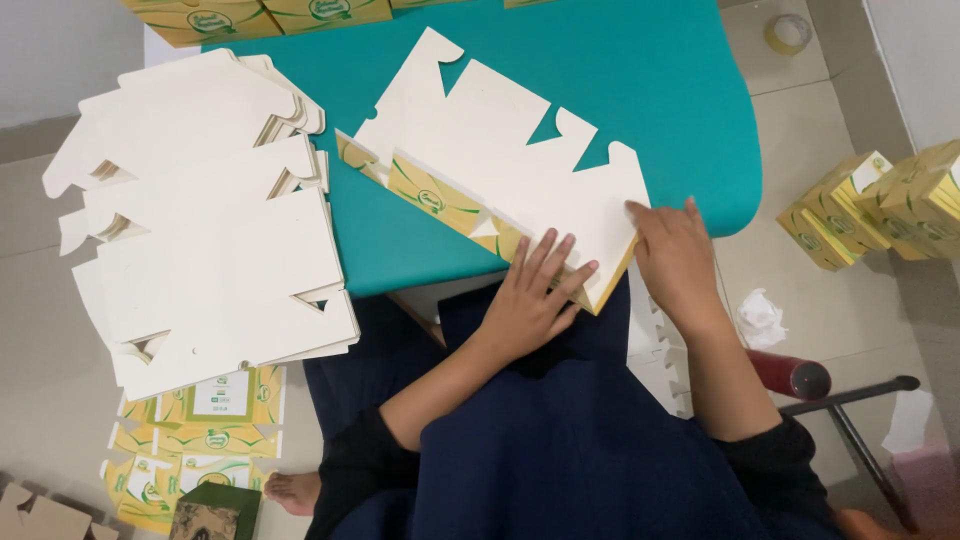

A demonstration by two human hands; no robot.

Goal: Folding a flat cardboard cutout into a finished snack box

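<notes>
The left hand (533,290) lies flat with fingers spread on a flat, unfolded white and yellow cardboard box sheet (500,165) on the teal tabletop (650,90). The right hand (672,255) presses open on the sheet's right edge. A stack of flat white cardboard sheets (200,230) lies well to the left.

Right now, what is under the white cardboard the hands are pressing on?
Under the flat cardboard lies the teal table. A folded yellow-green printed strip shows along its lower edge. The tabletop beneath the sheet is hidden, so anything there cannot be seen.

Dark navy garment covers lap and torso, loose plain fabric. Black sleeves pushed up near elbows on both arms. Forearms bare below sleeves. Both hands bare, no rings, no watch visible. One bare foot visible, lower left.
</notes>
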